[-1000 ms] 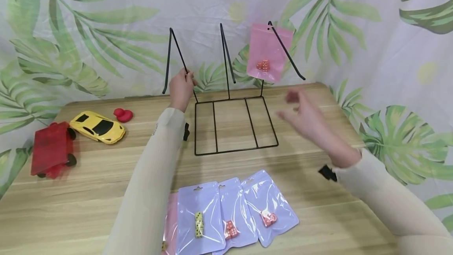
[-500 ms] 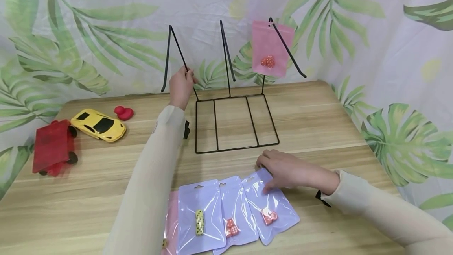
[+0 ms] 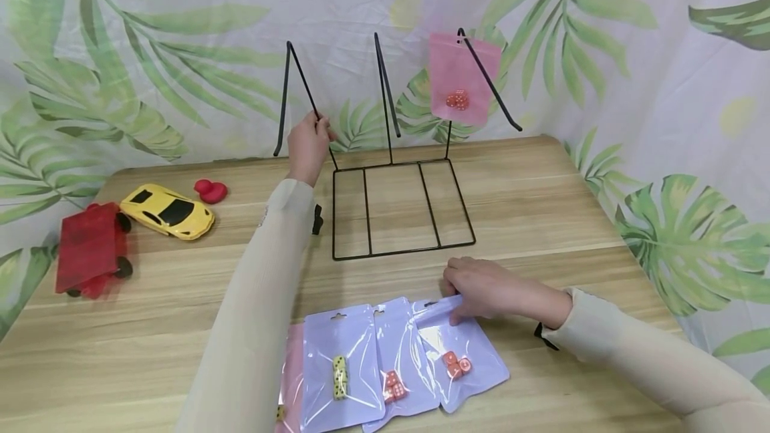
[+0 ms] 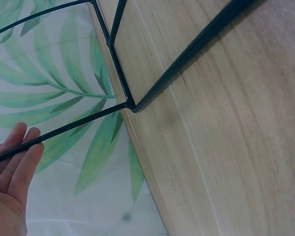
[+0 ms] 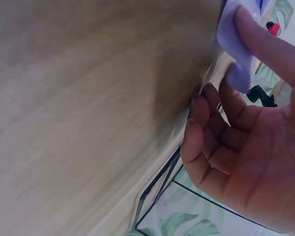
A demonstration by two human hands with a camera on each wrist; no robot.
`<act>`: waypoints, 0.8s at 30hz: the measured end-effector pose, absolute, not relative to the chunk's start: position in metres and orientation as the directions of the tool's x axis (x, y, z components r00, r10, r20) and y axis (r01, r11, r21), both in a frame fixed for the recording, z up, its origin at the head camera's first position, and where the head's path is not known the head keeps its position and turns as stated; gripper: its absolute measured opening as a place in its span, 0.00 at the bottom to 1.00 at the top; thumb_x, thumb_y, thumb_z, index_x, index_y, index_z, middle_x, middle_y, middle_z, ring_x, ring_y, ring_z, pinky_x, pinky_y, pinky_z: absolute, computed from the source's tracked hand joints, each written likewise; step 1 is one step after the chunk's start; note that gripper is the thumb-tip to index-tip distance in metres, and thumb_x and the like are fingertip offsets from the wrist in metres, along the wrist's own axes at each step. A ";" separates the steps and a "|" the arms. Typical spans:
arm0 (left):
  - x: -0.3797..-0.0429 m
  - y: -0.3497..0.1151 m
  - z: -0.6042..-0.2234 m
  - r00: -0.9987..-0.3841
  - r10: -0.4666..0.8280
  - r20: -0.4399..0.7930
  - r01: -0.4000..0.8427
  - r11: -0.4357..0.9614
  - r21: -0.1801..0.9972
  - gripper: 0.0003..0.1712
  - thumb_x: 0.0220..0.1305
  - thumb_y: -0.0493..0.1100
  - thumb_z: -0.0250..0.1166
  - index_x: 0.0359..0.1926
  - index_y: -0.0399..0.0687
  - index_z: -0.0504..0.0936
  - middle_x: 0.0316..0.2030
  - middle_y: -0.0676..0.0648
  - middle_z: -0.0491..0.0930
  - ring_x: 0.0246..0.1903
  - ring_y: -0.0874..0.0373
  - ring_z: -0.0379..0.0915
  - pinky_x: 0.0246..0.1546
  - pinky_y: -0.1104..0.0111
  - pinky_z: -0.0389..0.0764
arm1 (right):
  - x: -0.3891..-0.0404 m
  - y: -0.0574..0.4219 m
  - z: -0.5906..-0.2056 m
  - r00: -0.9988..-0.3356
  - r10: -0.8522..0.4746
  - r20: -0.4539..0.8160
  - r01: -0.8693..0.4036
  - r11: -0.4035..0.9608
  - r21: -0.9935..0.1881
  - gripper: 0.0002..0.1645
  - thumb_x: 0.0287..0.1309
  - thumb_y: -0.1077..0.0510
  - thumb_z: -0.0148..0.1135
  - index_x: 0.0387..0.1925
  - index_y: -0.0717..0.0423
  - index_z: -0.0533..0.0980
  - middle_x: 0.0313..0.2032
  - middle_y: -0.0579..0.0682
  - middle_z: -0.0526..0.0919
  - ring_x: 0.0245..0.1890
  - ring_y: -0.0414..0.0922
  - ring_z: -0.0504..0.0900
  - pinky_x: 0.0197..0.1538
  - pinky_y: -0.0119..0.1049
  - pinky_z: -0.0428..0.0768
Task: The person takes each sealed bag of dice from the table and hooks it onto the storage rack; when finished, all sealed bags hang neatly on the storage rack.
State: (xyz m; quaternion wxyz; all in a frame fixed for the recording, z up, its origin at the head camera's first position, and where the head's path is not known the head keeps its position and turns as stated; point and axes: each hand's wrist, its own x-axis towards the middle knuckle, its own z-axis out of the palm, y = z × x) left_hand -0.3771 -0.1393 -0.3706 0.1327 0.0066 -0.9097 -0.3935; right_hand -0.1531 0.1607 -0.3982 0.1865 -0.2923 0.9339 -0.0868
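Note:
My left hand (image 3: 309, 148) holds the left upright of a black wire rack (image 3: 404, 254); the left wrist view shows its fingers (image 4: 19, 169) against the rod. A pink zip bag (image 3: 448, 65) with orange-red dice hangs on the rack's right hook. At the front, my right hand (image 3: 484, 289) pinches the top right corner of the rightmost purple zip bag (image 3: 481, 359), which holds orange-red dice. In the right wrist view the bag's corner (image 5: 240, 73) is between thumb and index finger. That bag's upper edge is slightly lifted and bent.
Left of it lie two more purple bags, one with red dice (image 3: 400, 353) and one with yellow dice (image 3: 321, 359). A pink bag (image 3: 291, 366) is partly under them. A yellow toy car (image 3: 171, 212), a red toy vehicle (image 3: 87, 249) and a small red duck (image 3: 210, 191) stand at the left.
My right hand has come down from beside the rack to the rightmost purple bag and taken its corner, raising the top edge. The left hand stays on the upright.

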 end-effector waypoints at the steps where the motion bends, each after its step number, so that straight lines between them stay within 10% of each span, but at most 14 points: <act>1: -0.377 -0.139 -0.371 -0.965 -0.115 0.236 0.093 0.690 0.717 0.21 0.81 0.49 0.43 0.46 0.40 0.78 0.40 0.41 0.85 0.34 0.47 0.77 0.30 0.64 0.70 | -0.153 0.162 -0.398 -0.762 -0.569 -0.308 -0.498 0.820 -0.283 0.23 0.43 0.45 0.80 0.27 0.46 0.70 0.30 0.41 0.72 0.32 0.41 0.70 0.37 0.37 0.71; 13: -0.376 -0.138 -0.369 -0.968 -0.115 0.225 0.084 0.693 0.716 0.21 0.81 0.50 0.43 0.47 0.40 0.77 0.41 0.40 0.85 0.35 0.46 0.78 0.32 0.62 0.71 | -0.151 0.201 -0.382 -0.742 -0.620 -0.256 -0.511 0.770 -0.381 0.08 0.65 0.61 0.59 0.45 0.51 0.78 0.33 0.42 0.82 0.33 0.39 0.79 0.39 0.40 0.79; 24: -0.373 -0.139 -0.368 -0.963 -0.108 0.246 0.105 0.692 0.715 0.21 0.81 0.50 0.43 0.45 0.40 0.77 0.39 0.40 0.85 0.36 0.45 0.78 0.35 0.60 0.73 | -0.140 0.207 -0.318 -0.656 -0.705 0.268 -0.741 0.534 -0.407 0.18 0.59 0.63 0.68 0.50 0.44 0.83 0.42 0.42 0.89 0.32 0.30 0.82 0.32 0.29 0.80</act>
